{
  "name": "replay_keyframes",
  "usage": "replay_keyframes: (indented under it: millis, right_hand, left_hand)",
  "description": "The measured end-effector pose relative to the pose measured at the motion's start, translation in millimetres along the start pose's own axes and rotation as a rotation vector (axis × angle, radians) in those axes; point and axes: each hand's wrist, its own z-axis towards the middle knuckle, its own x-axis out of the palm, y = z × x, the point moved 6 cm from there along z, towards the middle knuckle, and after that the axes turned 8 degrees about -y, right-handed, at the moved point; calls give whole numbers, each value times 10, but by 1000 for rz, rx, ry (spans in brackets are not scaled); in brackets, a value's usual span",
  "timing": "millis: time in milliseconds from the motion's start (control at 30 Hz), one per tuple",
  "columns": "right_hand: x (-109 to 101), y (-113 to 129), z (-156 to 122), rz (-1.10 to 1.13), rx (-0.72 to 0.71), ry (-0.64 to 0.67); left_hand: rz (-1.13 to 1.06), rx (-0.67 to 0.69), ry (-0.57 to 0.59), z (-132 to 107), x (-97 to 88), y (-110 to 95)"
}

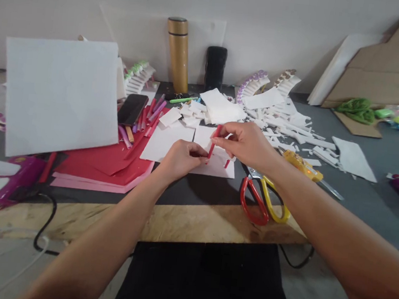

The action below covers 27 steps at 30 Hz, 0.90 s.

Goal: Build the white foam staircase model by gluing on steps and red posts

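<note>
Both my hands meet over a white sheet near the table's front edge. My right hand pinches a thin red paper roll that stands almost upright. My left hand is closed at the roll's lower end, its fingertips against it. A second short red piece pokes out beneath my right hand. More white sheets lie just left of the hands.
Red and yellow scissors and a yellow cutter lie right of my hands. Red and pink paper, rolled sticks, a phone, a white board, a gold flask, white scraps and a glue gun surround them.
</note>
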Motion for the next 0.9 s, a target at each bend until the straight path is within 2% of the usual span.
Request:
replay_keyframes:
  millis: [267, 667, 900]
  right_hand:
    - [20, 92, 47, -129, -35, -15]
    - [-2, 67, 42, -100, -69, -7]
    - [-1, 81, 39, -114, -86, -23]
  left_hand:
    - [-23, 0, -11, 31, -17, 10]
    - [-126, -53, 7, 4, 21, 13]
    - [-121, -30, -2, -22, 24, -24]
